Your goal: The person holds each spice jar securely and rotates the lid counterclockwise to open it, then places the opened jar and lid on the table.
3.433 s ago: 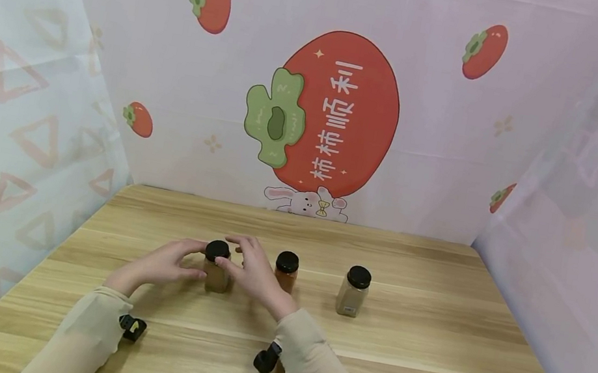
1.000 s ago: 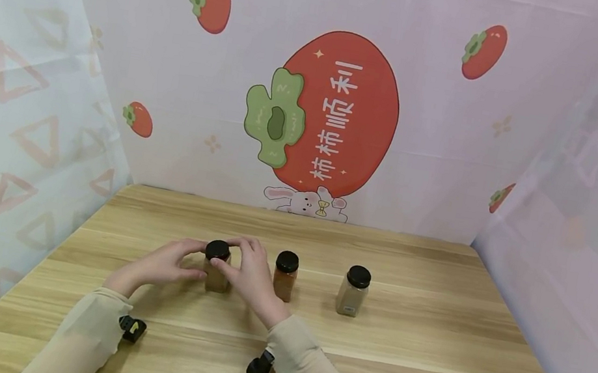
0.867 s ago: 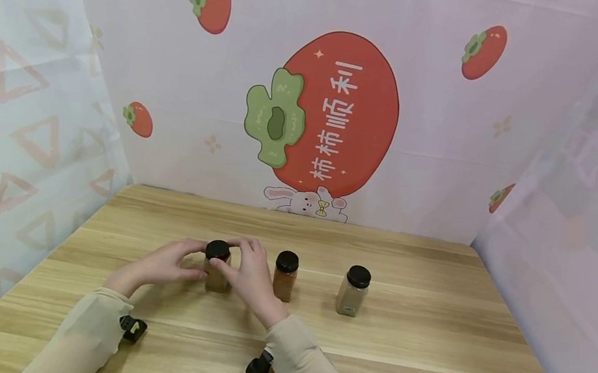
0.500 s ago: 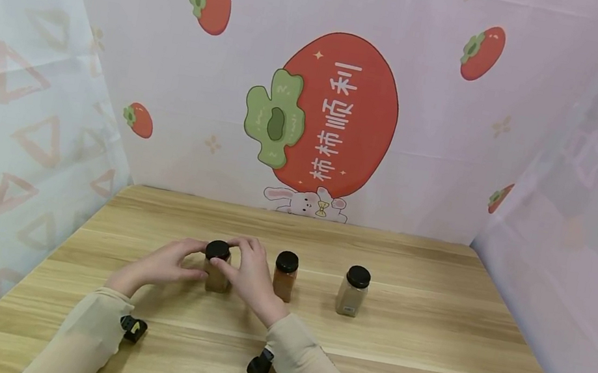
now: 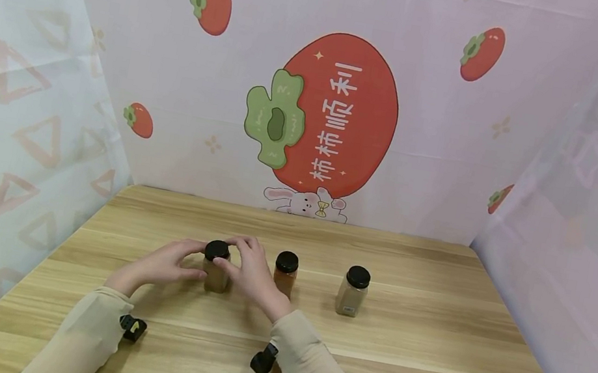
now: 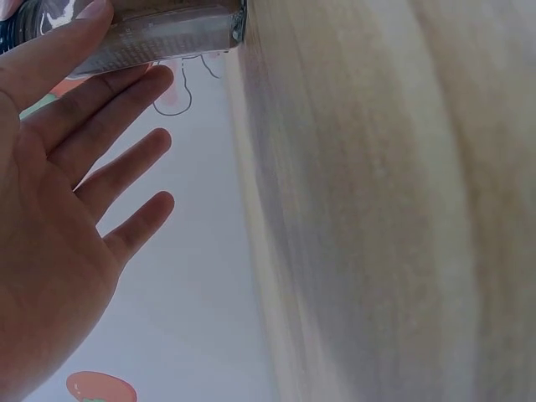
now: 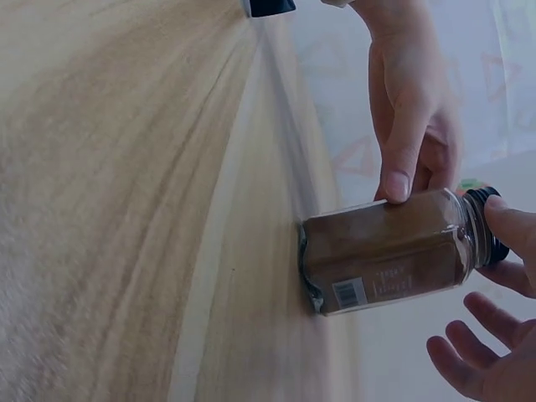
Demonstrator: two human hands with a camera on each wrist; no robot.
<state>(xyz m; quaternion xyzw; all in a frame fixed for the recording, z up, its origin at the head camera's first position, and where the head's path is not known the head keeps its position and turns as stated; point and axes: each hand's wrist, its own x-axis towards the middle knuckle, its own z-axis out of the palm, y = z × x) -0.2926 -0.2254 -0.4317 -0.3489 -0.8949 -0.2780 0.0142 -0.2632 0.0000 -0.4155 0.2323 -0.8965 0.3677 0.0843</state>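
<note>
A clear jar of brown powder (image 7: pixel 385 251) with a black lid (image 5: pixel 217 249) stands upright at the left of the row on the table. My left hand (image 5: pixel 167 263) steadies its body between thumb and front fingers; in the left wrist view the other fingers of that hand (image 6: pixel 67 176) spread away from the glass. From the other side, my right hand (image 5: pixel 256 278) pinches the lid between thumb and forefinger. Its remaining fingers (image 7: pixel 456 364) hang loosely beside the jar in the right wrist view. The lid sits on the jar's neck.
A jar of orange-red powder (image 5: pixel 284 276) stands just right of my right hand, partly behind it. Farther right is a jar of pale beige powder (image 5: pixel 352 294). Printed cloth walls (image 5: pixel 432 169) enclose the wooden table (image 5: pixel 423 366) at the back and sides.
My right hand first closed in on the lid, then its wrist shifted slightly to the right in the last half second. The left hand and all the jars have stayed in place.
</note>
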